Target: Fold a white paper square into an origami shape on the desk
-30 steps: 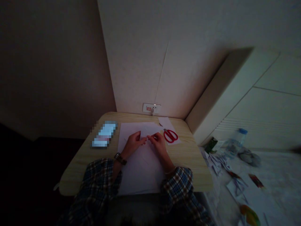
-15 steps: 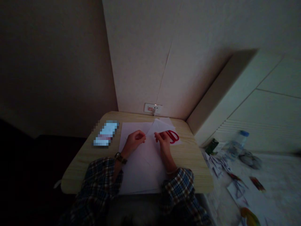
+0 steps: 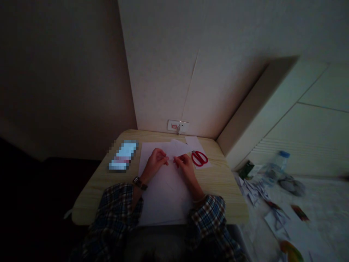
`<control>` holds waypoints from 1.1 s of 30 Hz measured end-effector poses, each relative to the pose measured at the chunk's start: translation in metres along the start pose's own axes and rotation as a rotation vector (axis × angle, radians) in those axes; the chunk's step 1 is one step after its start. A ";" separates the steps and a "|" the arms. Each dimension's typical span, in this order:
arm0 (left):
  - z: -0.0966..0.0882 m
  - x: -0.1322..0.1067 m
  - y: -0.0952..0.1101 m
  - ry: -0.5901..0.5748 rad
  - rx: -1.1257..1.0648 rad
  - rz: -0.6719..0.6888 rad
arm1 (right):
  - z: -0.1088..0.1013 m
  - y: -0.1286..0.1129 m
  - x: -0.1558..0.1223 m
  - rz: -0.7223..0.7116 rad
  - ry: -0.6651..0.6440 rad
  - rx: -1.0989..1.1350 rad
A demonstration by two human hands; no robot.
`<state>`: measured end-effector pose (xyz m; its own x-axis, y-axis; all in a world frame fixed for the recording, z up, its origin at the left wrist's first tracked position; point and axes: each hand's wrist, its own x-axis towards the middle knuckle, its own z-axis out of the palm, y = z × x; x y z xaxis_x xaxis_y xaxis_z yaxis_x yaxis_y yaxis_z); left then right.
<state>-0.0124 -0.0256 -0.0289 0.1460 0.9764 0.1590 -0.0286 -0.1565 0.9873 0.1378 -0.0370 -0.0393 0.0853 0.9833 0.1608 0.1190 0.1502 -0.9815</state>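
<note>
My left hand is closed in a pinch over the large white paper sheets on the small table. Close beside it, my right hand also has its thumb and fingers pressed together. Between and behind the fingertips shows a smaller piece of white paper, pinched in both hands; its edges blend with the sheets beneath. Just right of my right hand lie red-handled scissors, their blades largely hidden. A further slip of white paper lies partly under them.
A phone with a lit, blurred-out screen lies on the left of the wooden table. A wall socket sits behind the table. To the right, lower down, are a plastic bottle, paper scraps and other clutter.
My right hand has moved left, nearer my left hand, and the small paper has shifted left with it. The scissors now show more fully. My left hand has barely moved.
</note>
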 end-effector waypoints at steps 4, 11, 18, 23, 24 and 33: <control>0.005 -0.003 -0.004 0.031 0.185 0.090 | 0.002 0.000 -0.001 0.008 0.025 -0.056; 0.008 -0.007 -0.004 -0.080 0.311 0.122 | 0.003 -0.007 -0.006 -0.126 -0.067 -0.076; 0.006 -0.008 0.003 -0.255 0.052 -0.005 | -0.001 -0.012 -0.006 -0.164 -0.036 0.025; 0.004 -0.005 0.006 -0.238 -0.019 -0.048 | -0.003 -0.005 -0.001 -0.057 0.070 0.050; 0.003 -0.005 0.006 -0.228 -0.020 -0.054 | -0.003 -0.003 0.000 -0.032 0.077 0.056; 0.004 -0.005 0.000 -0.275 0.050 -0.074 | -0.005 0.000 0.002 -0.069 0.110 -0.019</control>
<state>-0.0095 -0.0311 -0.0301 0.4090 0.9095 0.0748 0.0400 -0.0998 0.9942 0.1428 -0.0355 -0.0383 0.1838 0.9534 0.2394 0.1468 0.2142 -0.9657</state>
